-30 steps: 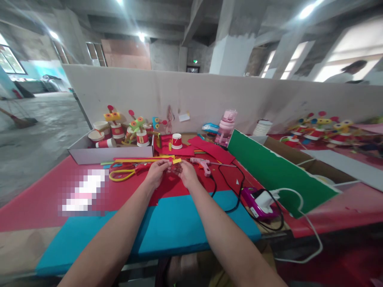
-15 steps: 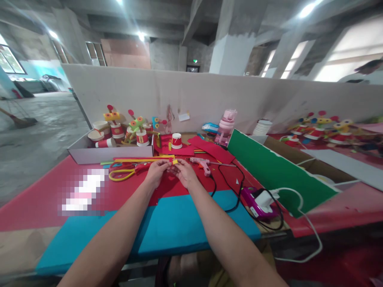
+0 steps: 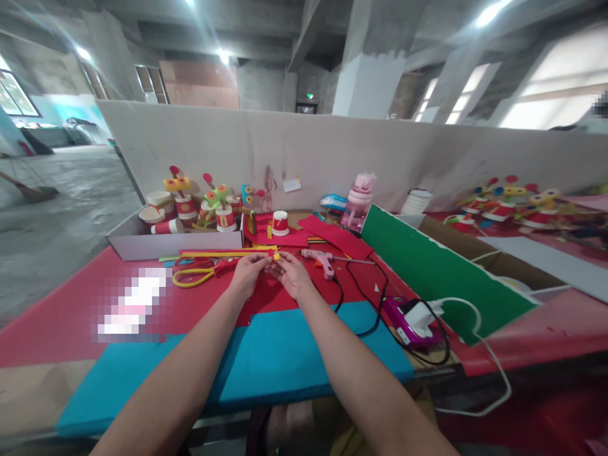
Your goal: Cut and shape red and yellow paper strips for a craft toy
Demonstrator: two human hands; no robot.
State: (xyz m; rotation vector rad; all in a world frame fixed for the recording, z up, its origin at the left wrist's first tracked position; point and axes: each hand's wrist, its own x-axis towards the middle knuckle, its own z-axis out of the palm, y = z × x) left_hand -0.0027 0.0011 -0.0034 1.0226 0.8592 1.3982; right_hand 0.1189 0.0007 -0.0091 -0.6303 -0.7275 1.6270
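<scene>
My left hand (image 3: 247, 276) and right hand (image 3: 291, 276) pinch a small red-and-yellow piece (image 3: 277, 256) above the red worktop (image 3: 61, 313). Right of them lies a pink glue gun (image 3: 325, 262), left a yellow looped handle (image 3: 194, 284); beyond stands a red-and-white cup (image 3: 280, 224).

Red-covered counter (image 3: 52, 316), with an upright white partition (image 3: 332, 145) behind. Left rear: a shallow white cardboard box (image 3: 190, 246) containing red-and-white paper-cup figures (image 3: 226, 220); before it, a yellow looped tool handle (image 3: 194, 272). Centre: a small red piece (image 3: 270, 253) at the left hand (image 3: 249, 275), just beside a small yellow piece (image 3: 277, 256) at the right hand (image 3: 291, 275); behind both, an upright red-and-white paper cup (image 3: 280, 223). Right of the hands: a pink plastic glue gun (image 3: 324, 263); farther right, a green-walled cardboard box (image 3: 437, 272), with a purple power strip (image 3: 395, 313) before it. Front edge: a flat blue sheet (image 3: 270, 361).
</scene>
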